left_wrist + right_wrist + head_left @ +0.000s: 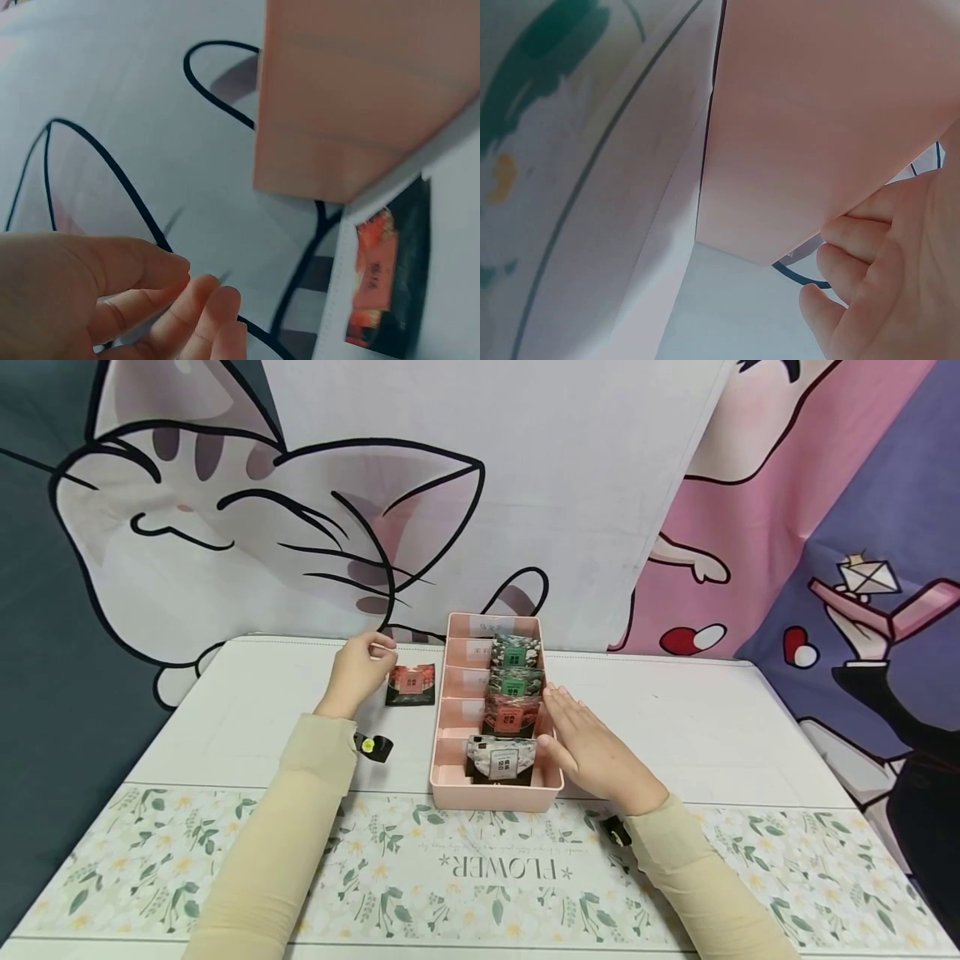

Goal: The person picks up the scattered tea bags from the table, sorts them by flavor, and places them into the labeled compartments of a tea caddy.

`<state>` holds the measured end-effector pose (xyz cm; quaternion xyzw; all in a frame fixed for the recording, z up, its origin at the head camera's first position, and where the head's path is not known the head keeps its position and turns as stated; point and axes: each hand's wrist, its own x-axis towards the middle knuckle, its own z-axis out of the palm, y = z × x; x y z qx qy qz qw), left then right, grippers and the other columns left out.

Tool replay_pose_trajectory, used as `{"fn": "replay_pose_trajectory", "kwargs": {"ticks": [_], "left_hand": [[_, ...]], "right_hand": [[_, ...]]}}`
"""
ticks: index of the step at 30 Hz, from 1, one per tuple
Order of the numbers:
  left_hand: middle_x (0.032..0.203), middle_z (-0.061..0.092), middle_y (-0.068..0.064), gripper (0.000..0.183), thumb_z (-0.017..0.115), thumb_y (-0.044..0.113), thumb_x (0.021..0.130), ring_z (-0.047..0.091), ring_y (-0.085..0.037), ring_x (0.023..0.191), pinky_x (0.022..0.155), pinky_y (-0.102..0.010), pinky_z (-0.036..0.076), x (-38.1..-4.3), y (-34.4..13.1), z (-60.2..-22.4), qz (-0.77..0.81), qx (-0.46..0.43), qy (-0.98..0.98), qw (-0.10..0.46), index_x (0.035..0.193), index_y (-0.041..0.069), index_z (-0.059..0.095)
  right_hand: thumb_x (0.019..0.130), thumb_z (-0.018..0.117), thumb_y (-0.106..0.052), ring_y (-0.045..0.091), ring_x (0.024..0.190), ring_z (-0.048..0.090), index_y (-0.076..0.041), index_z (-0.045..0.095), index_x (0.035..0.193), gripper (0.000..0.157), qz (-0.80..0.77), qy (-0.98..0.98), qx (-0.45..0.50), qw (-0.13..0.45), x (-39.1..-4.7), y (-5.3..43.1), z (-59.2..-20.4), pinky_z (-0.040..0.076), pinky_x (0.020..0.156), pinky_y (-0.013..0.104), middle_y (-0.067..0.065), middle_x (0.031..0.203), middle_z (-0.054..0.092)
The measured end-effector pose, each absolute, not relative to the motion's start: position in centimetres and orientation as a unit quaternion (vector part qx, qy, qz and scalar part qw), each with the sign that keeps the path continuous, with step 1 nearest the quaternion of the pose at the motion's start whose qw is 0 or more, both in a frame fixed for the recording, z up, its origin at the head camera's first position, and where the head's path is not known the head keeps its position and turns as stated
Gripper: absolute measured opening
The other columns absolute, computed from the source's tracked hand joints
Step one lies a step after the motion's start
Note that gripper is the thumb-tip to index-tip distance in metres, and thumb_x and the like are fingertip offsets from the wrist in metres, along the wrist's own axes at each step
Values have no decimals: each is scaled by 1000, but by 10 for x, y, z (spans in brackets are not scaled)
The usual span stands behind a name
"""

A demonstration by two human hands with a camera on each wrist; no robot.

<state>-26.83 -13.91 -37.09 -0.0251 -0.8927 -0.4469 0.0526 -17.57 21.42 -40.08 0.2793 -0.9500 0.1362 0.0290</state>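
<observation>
A pink divided box (491,799) stands lengthwise on the table, with black-based sachets upright in its compartments. Nearest me is a white-topped sachet (501,760), then a red one (512,717), then two green ones, the farthest being this sachet (516,652). Left of the box, a red and black sachet (411,689) lies flat. My left hand (358,670) hovers beside its upper left corner, fingers loosely bent, nothing between them. My right hand (592,747) rests along the box's right side, its fingers extended and its thumb at the rim.
Under the box is a white table (645,718) with a floral printed band (502,877) across its near part. A cartoon cloth backdrop (585,485) hangs right behind the table's far edge. Small labels (480,652) sit inside the box's compartments.
</observation>
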Motion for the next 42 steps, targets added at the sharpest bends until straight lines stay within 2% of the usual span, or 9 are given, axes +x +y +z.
{"fn": "replay_pose_trajectory", "kwargs": {"ticks": [6, 12, 16, 20, 24, 27, 30, 37, 42], "left_hand": [[120, 68, -24, 33, 53, 12, 97, 70, -39, 100, 79, -30, 59, -274, -146, -384, -464, 8, -886, 8, 125, -3, 62], [117, 69, -24, 32, 54, 11, 97, 70, -38, 93, 63, -21, 52, -282, -149, -397, -462, 41, -886, 0, 125, -3, 62], [117, 69, -23, 33, 54, 12, 97, 71, -33, 86, 57, -18, 51, -287, -148, -402, -462, 56, -885, -9, 126, -3, 61], [119, 67, -23, 35, 55, 14, 99, 67, -23, 77, 57, -19, 51, -291, -146, -405, -448, 63, -891, -34, 130, -3, 59], [126, 63, -24, 41, 57, 18, 100, 62, -21, 85, 69, -27, 55, -294, -144, -408, -418, 59, -904, -70, 134, -4, 55], [134, 58, -27, 48, 59, 21, 99, 60, -30, 103, 87, -38, 57, -295, -141, -409, -389, 46, -917, -82, 137, -7, 53], [139, 55, -30, 54, 61, 21, 97, 56, -39, 117, 100, -47, 52, -297, -138, -409, -357, 33, -930, -80, 139, -12, 51], [139, 54, -32, 59, 66, 21, 96, 52, -44, 129, 112, -50, 45, -299, -135, -411, -332, 25, -940, -72, 139, -15, 50], [138, 53, -33, 62, 69, 21, 93, 50, -46, 130, 113, -51, 43, -300, -134, -412, -327, 32, -942, -69, 139, -15, 49]], "right_hand": [[111, 34, -43, 35, 155, 13, 4, 17, 160, 70, 137, -951, 276, 30, -176, 215, -402, 16, 127, 48, 19, 167, 16], [111, 34, -43, 37, 154, 16, 4, 18, 160, 70, 135, -950, 278, 31, -176, 215, -404, 18, 126, 50, 19, 166, 17], [111, 35, -43, 36, 154, 15, 5, 18, 159, 70, 141, -950, 277, 33, -175, 215, -404, 18, 126, 50, 20, 166, 18], [111, 35, -43, 35, 154, 14, 4, 19, 160, 70, 145, -949, 276, 34, -175, 215, -403, 18, 127, 50, 19, 166, 18], [111, 34, -44, 34, 155, 14, 4, 18, 160, 70, 145, -950, 274, 30, -176, 215, -402, 17, 127, 48, 18, 167, 17], [111, 34, -44, 35, 155, 14, 4, 18, 160, 71, 143, -951, 274, 30, -177, 215, -402, 17, 127, 48, 18, 167, 16], [111, 34, -44, 35, 155, 14, 4, 17, 160, 71, 140, -951, 275, 30, -177, 215, -402, 16, 127, 48, 19, 167, 16], [111, 34, -45, 34, 155, 13, 4, 17, 160, 71, 139, -951, 276, 29, -177, 214, -402, 16, 127, 48, 19, 167, 17], [111, 34, -44, 34, 155, 13, 4, 18, 160, 71, 140, -950, 276, 30, -176, 214, -402, 16, 127, 48, 19, 167, 17]]}}
